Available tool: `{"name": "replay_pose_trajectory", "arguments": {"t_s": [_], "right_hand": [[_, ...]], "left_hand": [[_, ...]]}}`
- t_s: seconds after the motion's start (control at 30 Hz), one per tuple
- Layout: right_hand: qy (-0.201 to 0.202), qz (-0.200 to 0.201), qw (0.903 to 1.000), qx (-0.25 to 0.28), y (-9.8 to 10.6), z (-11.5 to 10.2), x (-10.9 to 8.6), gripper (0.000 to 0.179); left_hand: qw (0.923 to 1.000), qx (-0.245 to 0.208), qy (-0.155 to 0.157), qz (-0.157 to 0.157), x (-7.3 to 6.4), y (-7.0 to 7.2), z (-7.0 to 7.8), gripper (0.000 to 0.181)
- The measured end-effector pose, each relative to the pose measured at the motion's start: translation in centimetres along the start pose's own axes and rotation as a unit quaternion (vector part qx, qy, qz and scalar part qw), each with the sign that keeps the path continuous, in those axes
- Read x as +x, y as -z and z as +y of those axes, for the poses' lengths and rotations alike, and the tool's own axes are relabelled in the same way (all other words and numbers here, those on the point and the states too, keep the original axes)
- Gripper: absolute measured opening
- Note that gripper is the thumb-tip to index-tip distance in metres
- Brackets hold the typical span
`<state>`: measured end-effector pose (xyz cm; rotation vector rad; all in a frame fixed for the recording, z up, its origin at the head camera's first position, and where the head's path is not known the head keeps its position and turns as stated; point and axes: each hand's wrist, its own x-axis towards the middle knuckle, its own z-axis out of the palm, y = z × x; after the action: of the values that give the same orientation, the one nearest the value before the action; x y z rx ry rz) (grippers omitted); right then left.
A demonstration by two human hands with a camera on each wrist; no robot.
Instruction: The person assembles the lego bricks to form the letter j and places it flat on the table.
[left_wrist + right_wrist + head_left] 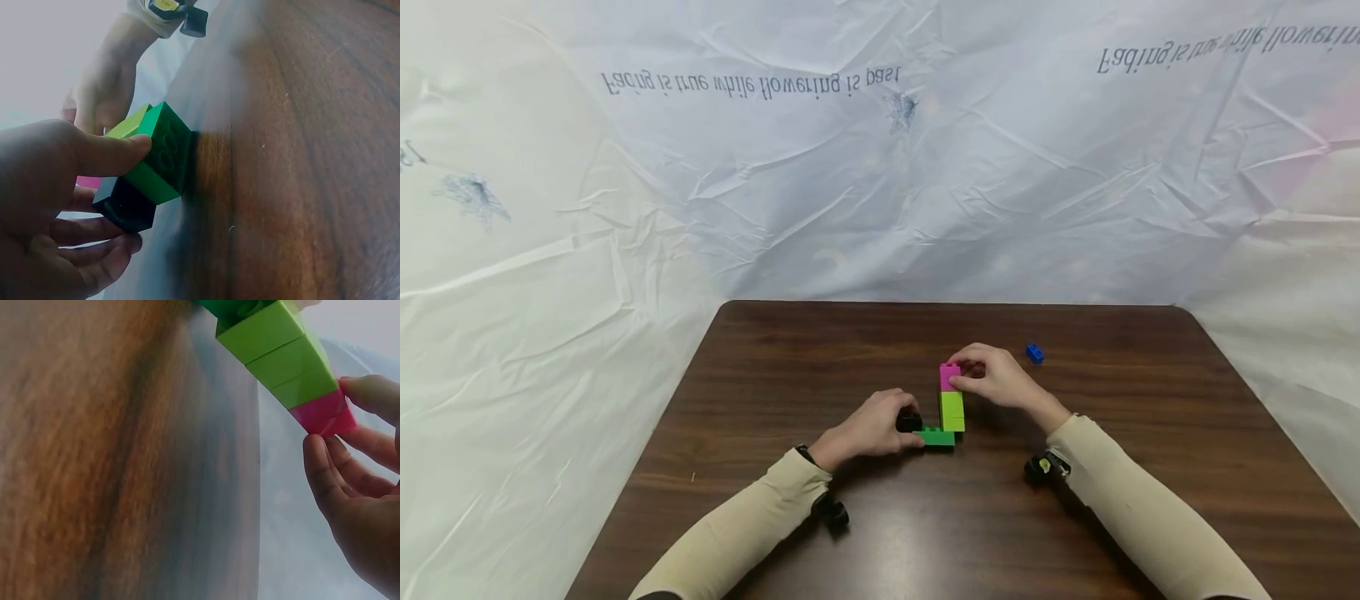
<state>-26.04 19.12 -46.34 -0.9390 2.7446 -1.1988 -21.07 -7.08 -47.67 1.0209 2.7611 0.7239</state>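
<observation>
A toy building-brick assembly stands between the hands. Its green brick [936,437] lies lowest, with round studs visible in the left wrist view. Two lime bricks [284,362] are stacked beside a pink brick [322,414] at the far end. My left hand [876,423] grips the green brick, its thumb [128,153] on the studded part. A black brick [128,206] adjoins the green one, with that hand's fingers behind and below it. With thumb and fingertips, my right hand [1000,379] pinches the pink brick. How the bricks join underneath is partly hidden.
On the brown wooden table [737,367], a small blue brick [1034,353] lies beyond the right hand. White printed sheeting [850,192] hangs behind the table's far edge and at both sides. Black wrist devices [832,512] sit on both sleeves.
</observation>
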Motion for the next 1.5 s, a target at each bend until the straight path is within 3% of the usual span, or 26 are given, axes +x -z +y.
{"name": "replay_pose_trajectory", "arguments": {"t_s": [0.27,0.67,1.5], "right_hand": [[-0.041,-0.046,0.9979,-0.02,-0.2,0.7,1.0,0.034],[-0.081,-0.081,0.9932,-0.023,-0.6,1.6,1.6,0.035],[-0.106,-0.097,0.9894,-0.022,-0.6,2.2,1.6,0.032]], "left_hand": [[0.9997,0.006,0.011,-0.023,0.2,0.1,-0.1,0.04],[0.9986,0.013,0.011,-0.05,0.4,0.0,-0.4,0.039],[0.9969,0.006,0.005,-0.078,0.9,0.3,-0.5,0.041]]}}
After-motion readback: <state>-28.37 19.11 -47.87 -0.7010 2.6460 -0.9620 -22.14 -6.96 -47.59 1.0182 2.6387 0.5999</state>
